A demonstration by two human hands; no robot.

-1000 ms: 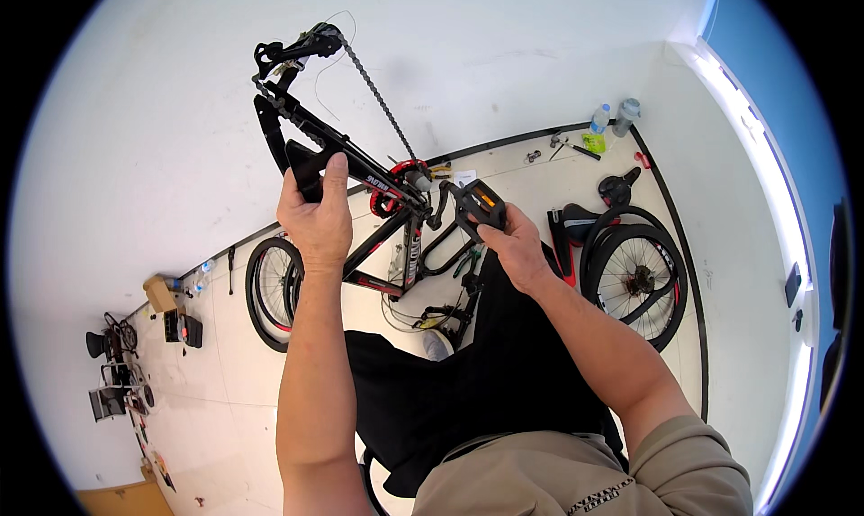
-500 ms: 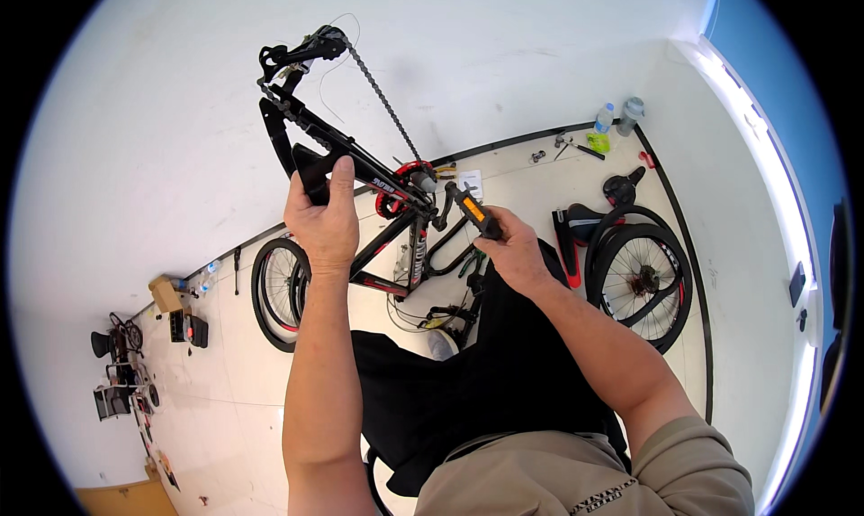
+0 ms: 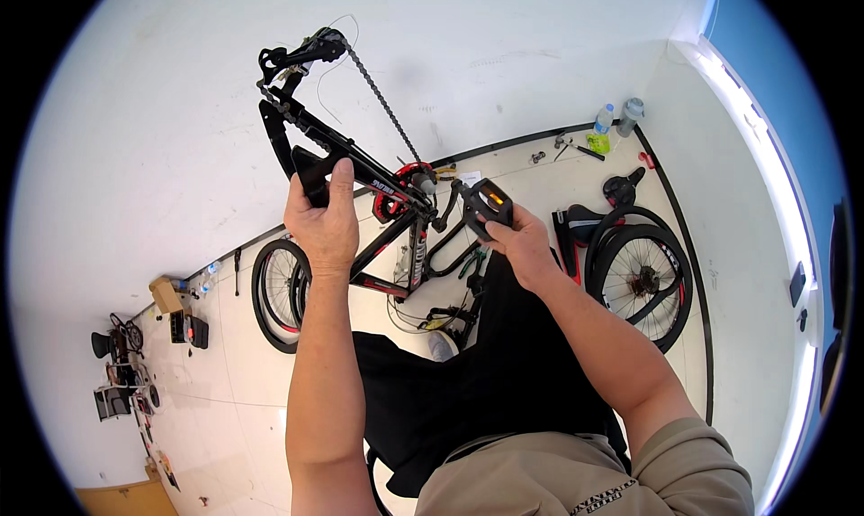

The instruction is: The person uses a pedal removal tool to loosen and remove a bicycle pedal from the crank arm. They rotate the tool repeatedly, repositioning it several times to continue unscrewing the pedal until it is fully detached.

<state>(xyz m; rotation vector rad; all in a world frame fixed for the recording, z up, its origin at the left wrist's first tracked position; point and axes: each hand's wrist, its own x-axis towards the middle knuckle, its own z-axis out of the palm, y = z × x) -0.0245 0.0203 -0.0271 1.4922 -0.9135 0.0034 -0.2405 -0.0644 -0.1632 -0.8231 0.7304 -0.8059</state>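
I hold a black and red bicycle frame [image 3: 382, 246] up in front of me. My left hand [image 3: 322, 217] grips its rear stay [image 3: 306, 161], near the derailleur [image 3: 301, 53] and the chain [image 3: 382, 102] hanging from it. My right hand [image 3: 517, 243] is closed on the black pedal [image 3: 486, 201] with an orange reflector, at the end of the crank arm [image 3: 445, 212]. The red chainring [image 3: 400, 192] sits between my two hands.
A wheel [image 3: 279, 291] stands on the floor at the left, and a second wheel with a saddle [image 3: 639, 278] lies at the right. Bottles [image 3: 616, 116] and small tools [image 3: 576, 145] rest by the wall. Boxes and parts [image 3: 175, 314] lie at the far left.
My right hand has turned the pedal round with the crank, so its flat face shows again. My left hand keeps its grip on the frame, which has barely shifted.
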